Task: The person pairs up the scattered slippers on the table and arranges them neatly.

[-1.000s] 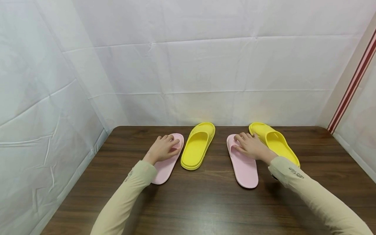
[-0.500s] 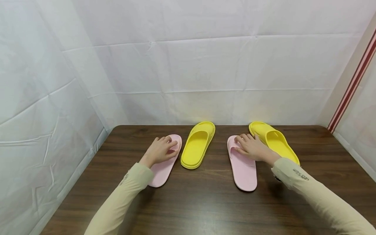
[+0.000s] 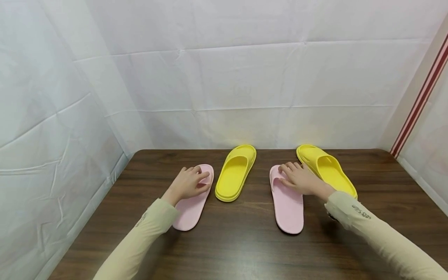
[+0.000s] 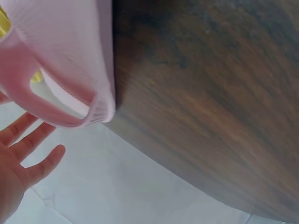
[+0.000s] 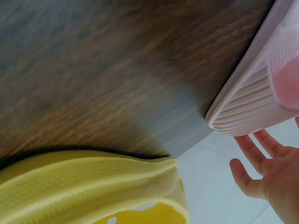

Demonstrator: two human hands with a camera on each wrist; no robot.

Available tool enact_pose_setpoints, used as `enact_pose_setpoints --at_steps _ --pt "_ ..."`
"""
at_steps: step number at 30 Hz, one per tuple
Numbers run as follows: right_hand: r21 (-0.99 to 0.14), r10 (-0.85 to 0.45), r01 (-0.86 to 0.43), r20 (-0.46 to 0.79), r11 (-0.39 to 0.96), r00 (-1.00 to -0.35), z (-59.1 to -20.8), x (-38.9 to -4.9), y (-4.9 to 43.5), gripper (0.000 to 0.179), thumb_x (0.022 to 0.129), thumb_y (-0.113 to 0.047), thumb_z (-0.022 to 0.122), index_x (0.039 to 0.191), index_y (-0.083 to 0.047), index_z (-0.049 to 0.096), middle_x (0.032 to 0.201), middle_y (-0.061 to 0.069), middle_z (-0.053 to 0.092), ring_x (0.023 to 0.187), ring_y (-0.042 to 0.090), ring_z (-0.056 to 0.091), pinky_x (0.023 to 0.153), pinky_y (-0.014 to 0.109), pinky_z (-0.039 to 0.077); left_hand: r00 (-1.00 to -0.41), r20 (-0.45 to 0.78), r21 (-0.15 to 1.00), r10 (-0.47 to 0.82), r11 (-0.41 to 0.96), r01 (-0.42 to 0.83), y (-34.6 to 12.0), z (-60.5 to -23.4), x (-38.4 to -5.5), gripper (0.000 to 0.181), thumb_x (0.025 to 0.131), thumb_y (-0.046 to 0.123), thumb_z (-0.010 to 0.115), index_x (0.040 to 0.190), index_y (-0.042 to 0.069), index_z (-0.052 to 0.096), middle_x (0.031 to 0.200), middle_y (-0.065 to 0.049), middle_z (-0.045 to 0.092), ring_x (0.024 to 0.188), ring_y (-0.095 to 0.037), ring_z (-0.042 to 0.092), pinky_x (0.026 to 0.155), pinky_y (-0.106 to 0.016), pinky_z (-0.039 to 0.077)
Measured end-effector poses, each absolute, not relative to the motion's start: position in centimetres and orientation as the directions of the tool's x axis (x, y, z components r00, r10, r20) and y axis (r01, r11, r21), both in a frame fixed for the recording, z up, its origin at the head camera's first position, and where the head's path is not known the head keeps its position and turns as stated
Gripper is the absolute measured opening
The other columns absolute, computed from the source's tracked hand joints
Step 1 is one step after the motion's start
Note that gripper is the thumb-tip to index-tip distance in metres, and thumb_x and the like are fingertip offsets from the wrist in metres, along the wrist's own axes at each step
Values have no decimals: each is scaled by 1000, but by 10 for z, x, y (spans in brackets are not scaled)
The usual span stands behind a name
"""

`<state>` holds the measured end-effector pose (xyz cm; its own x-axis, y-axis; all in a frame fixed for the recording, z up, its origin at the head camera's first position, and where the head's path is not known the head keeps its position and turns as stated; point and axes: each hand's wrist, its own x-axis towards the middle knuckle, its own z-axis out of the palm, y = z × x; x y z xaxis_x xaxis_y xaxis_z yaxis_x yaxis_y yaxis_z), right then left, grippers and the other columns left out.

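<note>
Two pink slippers lie on the table with their toes toward the back. My left hand [image 3: 185, 183] pinches the strap of the left pink slipper [image 3: 190, 213], thumb by the foot opening and forefinger on top. In the left wrist view its outer fingers are spread along the strap of that slipper [image 4: 70, 42]. My right hand [image 3: 301, 179] pinches the strap of the right pink slipper [image 3: 289, 213] the same way. The right wrist view shows the ribbed side of this slipper [image 5: 250, 102], with some fingers at its upper surface; thumb and forefinger are hidden there.
One yellow slipper [image 3: 231, 177] lies between the pink ones, near the back edge. Another yellow slipper [image 3: 336, 177] lies right of my right hand, partly behind the wrist. White cloth [image 3: 241, 81] hangs behind the brown wooden table [image 3: 241, 245].
Both pink slippers have slid toward me along with my hands, the left one also a little leftward. The yellow slippers have stayed where they were.
</note>
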<state>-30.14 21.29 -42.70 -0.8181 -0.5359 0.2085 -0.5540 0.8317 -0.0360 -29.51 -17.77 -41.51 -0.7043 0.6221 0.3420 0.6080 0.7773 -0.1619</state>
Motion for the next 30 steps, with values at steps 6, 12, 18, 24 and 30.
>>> enact_pose_setpoints --at_steps 6,12,18,24,30 --pt "-50 -542 -568 238 822 -806 -425 -298 206 32 88 -43 48 108 -18 48 101 4 51 96 23 47 75 40 33 -722 334 -160 606 791 591 -181 -411 -287 23 79 42 58 89 21 55 86 -5 58 70 -21 57 62 -39 39" --pt "-61 -558 -587 244 808 -793 -420 -295 198 30 89 -41 48 108 -18 47 100 3 50 95 22 47 72 37 31 -755 303 -147 581 811 566 -185 -408 -282 25 79 43 58 91 22 55 90 -7 60 75 -23 60 61 -41 40" --pt "-66 -574 -603 241 795 -783 -414 -290 190 29 89 -40 48 108 -19 47 100 3 50 95 21 47 71 35 30 -768 300 -134 566 822 553 -186 -406 -279 25 80 42 58 92 21 54 91 -8 61 73 -24 62 61 -43 41" --pt "-58 -602 -640 284 766 -747 -411 -287 180 27 88 -39 50 106 -19 48 97 1 51 92 19 48 70 34 30 -784 292 -138 548 835 532 -190 -405 -280 26 80 41 58 95 20 55 91 -8 62 71 -24 62 61 -44 41" --pt "-50 -624 -667 309 743 -718 -407 -287 168 27 88 -40 49 106 -20 48 96 0 50 89 17 47 69 31 28 -819 264 -100 509 859 501 -195 -404 -283 29 82 41 57 100 18 54 97 -9 62 78 -26 63 70 -54 41"
